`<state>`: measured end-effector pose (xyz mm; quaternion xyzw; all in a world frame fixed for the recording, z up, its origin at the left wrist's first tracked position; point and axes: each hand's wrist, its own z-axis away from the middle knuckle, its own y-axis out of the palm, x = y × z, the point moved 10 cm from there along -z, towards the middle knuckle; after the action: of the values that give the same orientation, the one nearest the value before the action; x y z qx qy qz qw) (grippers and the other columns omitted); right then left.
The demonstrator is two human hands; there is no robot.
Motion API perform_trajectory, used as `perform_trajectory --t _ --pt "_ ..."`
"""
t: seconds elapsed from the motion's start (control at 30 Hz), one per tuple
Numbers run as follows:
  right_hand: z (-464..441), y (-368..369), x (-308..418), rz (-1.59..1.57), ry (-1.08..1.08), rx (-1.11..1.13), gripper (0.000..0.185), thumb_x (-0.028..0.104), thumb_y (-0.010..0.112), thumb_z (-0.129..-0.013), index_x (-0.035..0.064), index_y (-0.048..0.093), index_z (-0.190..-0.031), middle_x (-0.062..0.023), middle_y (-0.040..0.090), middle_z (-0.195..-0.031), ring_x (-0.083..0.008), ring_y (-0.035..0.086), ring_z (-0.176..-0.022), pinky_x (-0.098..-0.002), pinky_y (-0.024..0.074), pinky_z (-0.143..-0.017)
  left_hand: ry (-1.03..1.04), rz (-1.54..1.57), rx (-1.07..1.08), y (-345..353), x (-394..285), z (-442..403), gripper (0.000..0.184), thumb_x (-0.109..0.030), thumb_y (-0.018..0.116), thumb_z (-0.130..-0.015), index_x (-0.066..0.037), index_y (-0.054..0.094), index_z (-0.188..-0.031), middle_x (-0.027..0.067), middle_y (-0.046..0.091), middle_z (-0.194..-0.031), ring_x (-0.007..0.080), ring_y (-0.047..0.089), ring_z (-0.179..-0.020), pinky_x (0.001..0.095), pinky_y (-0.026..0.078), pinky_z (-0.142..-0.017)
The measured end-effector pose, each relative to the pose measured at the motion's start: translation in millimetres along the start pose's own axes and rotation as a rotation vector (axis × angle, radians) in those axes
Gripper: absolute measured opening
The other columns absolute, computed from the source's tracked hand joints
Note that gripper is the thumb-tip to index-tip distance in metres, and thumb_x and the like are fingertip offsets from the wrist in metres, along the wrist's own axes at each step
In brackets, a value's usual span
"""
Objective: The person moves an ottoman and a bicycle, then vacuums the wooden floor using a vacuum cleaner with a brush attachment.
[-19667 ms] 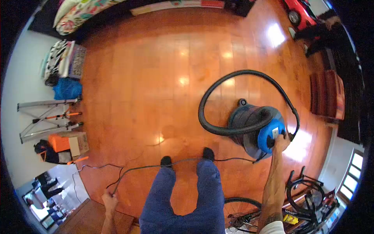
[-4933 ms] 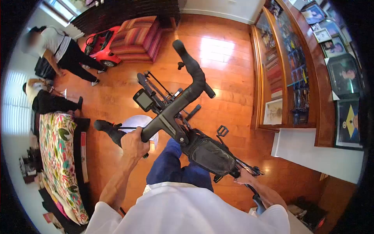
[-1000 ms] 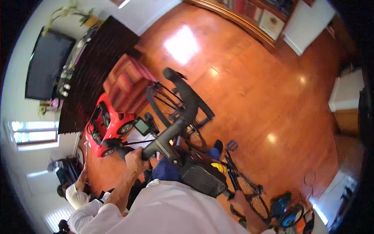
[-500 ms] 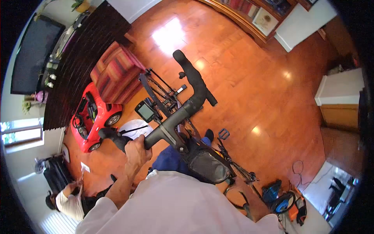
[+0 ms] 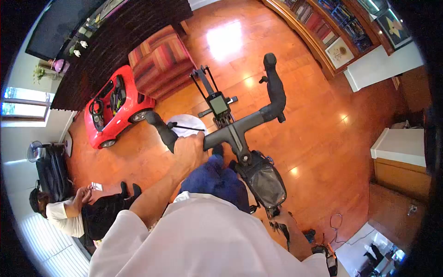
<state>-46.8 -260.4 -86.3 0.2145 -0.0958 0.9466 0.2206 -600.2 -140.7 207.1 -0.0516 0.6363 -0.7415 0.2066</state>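
Black tape and dark metal make up the bicycle (image 5: 236, 138), seen in the head view over the near middle of the wooden floor (image 5: 323, 138). The left hand (image 5: 189, 150) is closed round the handlebar (image 5: 251, 121), on the flat part left of the stem. The right hand (image 5: 284, 221) is at the rear end of the black bag (image 5: 267, 184); it is partly hidden, and how far its fingers close cannot be told.

Handling, as judged: light for its size but long and awkward, stiff in the frame, with a front end liable to swing. The taped bar should grip well; the seat, out of clear sight, would be a sound second hold. The bag looks soft and unsuited to lifting. The small display (image 5: 218, 105) ahead of the stem appears fragile.

Surroundings: the red toy car (image 5: 108, 104) and the striped ottoman (image 5: 159, 57) take up the far left part of the floor and narrow passage there. A wooden cabinet (image 5: 318, 44) lines the far right edge. A loop of cable (image 5: 336, 221) at the near right edge is a snag risk. Another person (image 5: 64, 217) is at the near left.
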Motion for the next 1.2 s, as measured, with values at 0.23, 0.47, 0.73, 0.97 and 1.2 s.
perform_trajectory --t 0.23,0.47,0.73,0.97,1.2 --pt "21 8 47 -0.038 0.127 0.138 0.025 0.004 0.083 -0.075 0.0035 0.060 -0.083 -0.0072 0.061 -0.059 -0.0189 0.060 -0.052 -0.0348 0.0487 -0.054 0.019 -0.002 -0.028 -3 7 3 0.027 -0.017 0.072 -0.066 -0.005 0.064 -0.089 0.0167 0.070 -0.080 0.0357 0.069 -0.069 0.0457 0.055 -0.068" --pt "-1 40 -16 0.083 -0.046 -0.184 0.066 0.004 0.084 -0.070 0.0059 0.050 -0.127 -0.0117 0.065 -0.077 -0.0206 0.061 -0.059 -0.0366 0.0480 -0.051 0.073 0.051 -0.105 -2 41 30 0.026 -0.023 0.072 -0.067 -0.005 0.061 -0.083 0.0176 0.068 -0.076 0.0369 0.068 -0.068 0.0475 0.054 -0.063" --pt "37 99 22 0.103 0.070 -0.066 0.078 0.016 0.087 -0.068 0.0057 0.048 -0.135 -0.0123 0.066 -0.090 -0.0247 0.064 -0.073 -0.0384 0.0508 -0.062 -0.001 -0.004 -0.094 -22 50 72 0.025 -0.017 0.076 -0.062 -0.006 0.060 -0.079 0.0186 0.067 -0.072 0.0400 0.066 -0.065 0.0491 0.053 -0.062" --pt "41 124 31 0.240 0.107 0.031 0.090 0.026 0.090 -0.066 0.0056 0.046 -0.141 -0.0128 0.067 -0.102 -0.0283 0.066 -0.086 -0.0399 0.0534 -0.072 -0.076 0.086 -0.172 -13 97 113 0.023 -0.015 0.073 -0.062 -0.007 0.063 -0.081 0.0167 0.067 -0.073 0.0377 0.066 -0.065 0.0483 0.052 -0.065" --pt "29 135 82 0.297 0.068 0.016 0.096 0.037 0.092 -0.064 0.0056 0.049 -0.143 -0.0125 0.068 -0.111 -0.0307 0.068 -0.097 -0.0415 0.0553 -0.079 -0.134 0.034 -0.142 -17 138 105 0.021 -0.014 0.070 -0.064 -0.005 0.064 -0.083 0.0174 0.069 -0.075 0.0380 0.067 -0.066 0.0466 0.052 -0.064"
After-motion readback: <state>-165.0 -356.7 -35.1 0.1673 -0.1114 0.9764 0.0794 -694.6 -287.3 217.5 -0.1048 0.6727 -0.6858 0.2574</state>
